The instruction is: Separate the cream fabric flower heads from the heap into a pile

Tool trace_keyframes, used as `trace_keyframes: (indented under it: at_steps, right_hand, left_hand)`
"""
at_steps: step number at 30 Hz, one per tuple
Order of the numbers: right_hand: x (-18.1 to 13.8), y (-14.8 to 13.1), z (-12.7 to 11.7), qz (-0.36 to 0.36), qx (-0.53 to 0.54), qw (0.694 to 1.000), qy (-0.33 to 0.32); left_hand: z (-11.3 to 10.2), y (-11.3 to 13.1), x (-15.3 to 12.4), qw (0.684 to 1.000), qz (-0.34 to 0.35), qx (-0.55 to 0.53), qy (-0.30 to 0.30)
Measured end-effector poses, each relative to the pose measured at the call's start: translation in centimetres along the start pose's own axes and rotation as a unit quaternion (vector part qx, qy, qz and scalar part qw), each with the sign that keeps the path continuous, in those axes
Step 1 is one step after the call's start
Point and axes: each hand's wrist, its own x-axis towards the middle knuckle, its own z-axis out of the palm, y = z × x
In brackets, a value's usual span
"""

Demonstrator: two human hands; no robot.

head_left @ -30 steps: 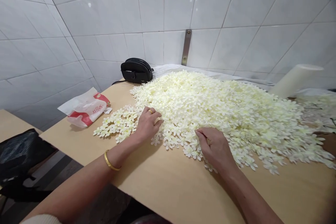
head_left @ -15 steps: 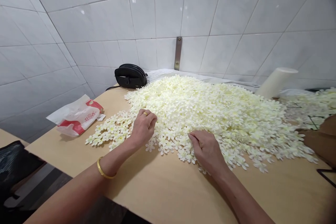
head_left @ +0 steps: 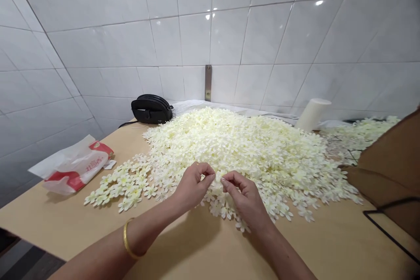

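A big heap of white artificial flowers [head_left: 226, 135] with pale yellow centres covers the middle of the table. At its front edge my left hand [head_left: 193, 183] and my right hand [head_left: 244, 197] come close together, fingertips nearly meeting. Thumb and forefinger are pinched on each hand. Whatever lies between the fingertips is too small and too pale against the flowers to make out. A thinner patch of the same flowers [head_left: 123, 183] spreads to the left of my left hand, lying flat with yellow centres up.
A white and red plastic bag [head_left: 77, 166] lies at the left of the wooden table [head_left: 177, 253]. Against the tiled wall sit a black handbag [head_left: 152, 109] and a leaning white roll [head_left: 313, 114]. At right are brown cardboard [head_left: 387, 175] and a black metal frame [head_left: 380, 216].
My two hands have come together from being apart, the left moving right and the right slightly left. The view has shifted, showing more of the right side.
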Motion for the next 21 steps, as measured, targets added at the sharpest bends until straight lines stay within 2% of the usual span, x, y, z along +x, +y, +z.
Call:
trace_keyframes:
  at_steps: [4,7,9,15,18,21]
  right_hand:
    - [0.2,0.3,-0.1,-0.065,-0.097,0.991,0.069]
    - [0.3,0.4,-0.1,-0.127,-0.165,0.973,0.097]
    - [0.4,0.6,-0.1,-0.138,-0.189,0.967,0.103]
    - [0.8,1.4,-1.4,-0.094,-0.185,0.962,0.176]
    - [1.1,1.9,-2.5,-0.067,-0.139,0.961,0.231]
    - [1.5,2.5,-3.4,-0.033,-0.080,0.954,0.287]
  left_hand:
    - [0.2,-0.1,1.6,0.998,0.029,0.043,0.041]
    - [-0.5,-0.1,3.8,0.990,0.041,0.082,0.109]
    - [-1.1,-0.4,5.6,0.981,0.034,0.108,0.155]
    - [-1.9,-1.9,10.2,0.969,0.027,0.151,0.191]
    - [-1.8,-2.4,11.0,0.964,0.034,0.173,0.197]
    - [-2.0,-2.2,10.6,0.959,0.047,0.190,0.205]
